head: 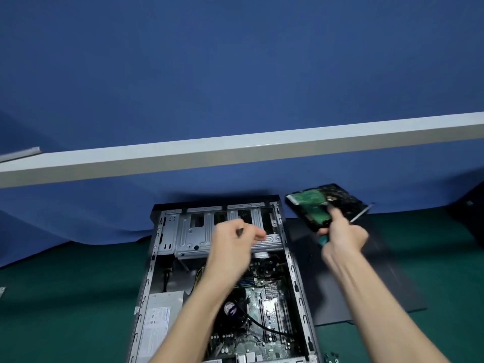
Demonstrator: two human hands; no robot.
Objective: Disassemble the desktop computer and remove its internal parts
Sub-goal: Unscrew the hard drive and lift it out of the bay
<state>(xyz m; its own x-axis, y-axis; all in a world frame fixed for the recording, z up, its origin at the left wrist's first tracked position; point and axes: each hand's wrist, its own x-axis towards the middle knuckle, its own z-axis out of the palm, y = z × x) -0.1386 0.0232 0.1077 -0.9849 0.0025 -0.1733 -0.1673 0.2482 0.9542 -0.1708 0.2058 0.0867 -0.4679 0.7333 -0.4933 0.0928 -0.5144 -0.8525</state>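
The open desktop case (154,260) lies flat on the green mat (65,297). Inside it I see the motherboard (267,310), the CPU fan (231,309) and the power supply (159,318). My left hand (230,247) hovers over the metal drive cage (193,231), fingers curled, pinching a small dark piece that looks like a screw (239,231). My right hand (343,237) holds the hard drive (314,205), green board up, lifted to the right of the case. The same hand grips a teal-handled screwdriver (362,213).
The dark side panel (379,284) lies flat on the mat right of the case, under the raised drive. Several small screws (331,357) sit near the bottom edge. A white ledge (235,150) and a blue partition stand behind.
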